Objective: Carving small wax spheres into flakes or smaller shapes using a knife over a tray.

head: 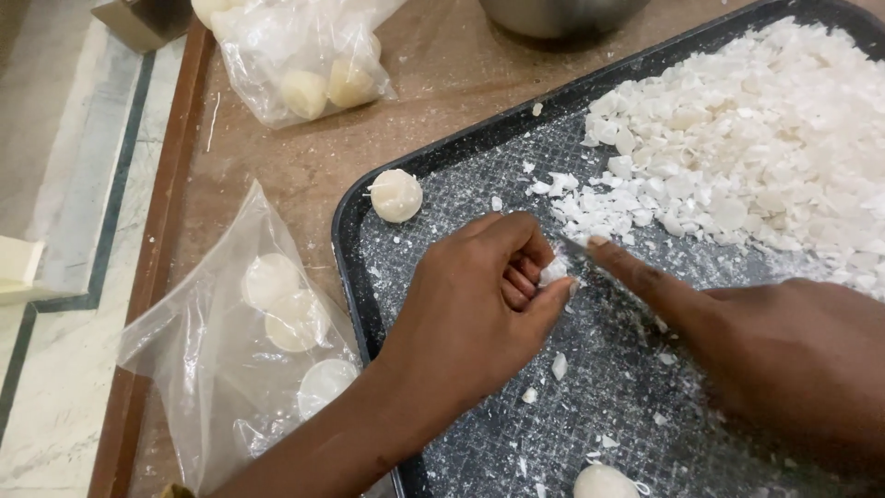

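A: Fig. — L hand [479,304] is curled shut on a small white wax piece [554,270], pinched between thumb and bent fingers [523,273] over the dark tray [355,277]. R hand [784,360] is closed on a knife handle, forefinger laid along the blade [573,245]; the tip meets the piece just above the L thumb.

B: How is the cut done well?

A: By judgement: short strokes angled away from the L fingers, thumb kept behind the edge, piece held low so the chips drop on the tray. The piece is small now, so the slip risk is high.

B: Where do the chips lie?

A: Big heap of white shavings [747,138] up and to the right of the R forefinger; loose flakes under both hands. One whole round candle w/ wick [396,195] sits at the tray's corner, up-left of the L hand; another [604,481] lies below the hands, at the frame edge.

B: Surface and room?

A: Brown tabletop [304,166] w/ a wooden rim. A clear bag of round candles [267,332] lies left of the L wrist; a 2nd bag [304,65] lies farther up. A metal bowl [562,14] is beyond the tray. Pale stone floor [64,184] w/ a dark inlay line lies left of the table.
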